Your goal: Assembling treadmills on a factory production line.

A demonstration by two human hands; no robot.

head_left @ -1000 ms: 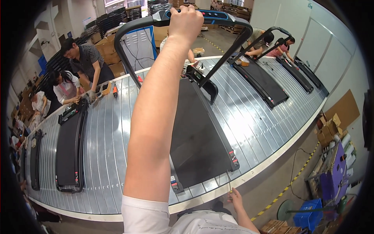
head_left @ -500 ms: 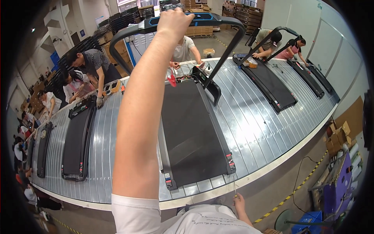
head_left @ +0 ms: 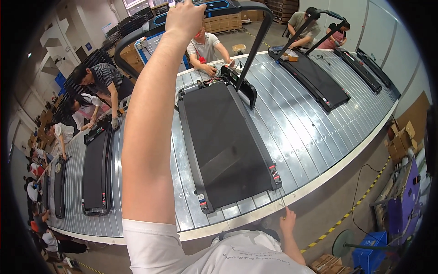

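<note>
In the head view, the left hand (head_left: pixel 185 18) is stretched far up toward twelve o'clock, its fingers curled tight around the black tubular handrail (head_left: pixel 255 41) of the black folding treadmill (head_left: pixel 226 141), which lies lengthwise on the silver slatted conveyor line (head_left: pixel 315 132). Against the picture from a second ago, the treadmill deck now sits more squarely in front of the body and fills the middle of the frame, and the handrail arch stands higher and nearer the top edge, so the frame reads as being raised toward upright while the fist stays clamped on it. The right hand (head_left: pixel 287 219) rests low at five o'clock, fingertips touching the pale edge of the conveyor line just beside the deck's near right corner; its fingers are loosely spread and hold nothing. At twelve o'clock a person in a white shirt (head_left: pixel 205 45) bends over the treadmill's front end. A second treadmill (head_left: pixel 315 77) lies at two o'clock, and folded units (head_left: pixel 96 169) at nine.
</note>
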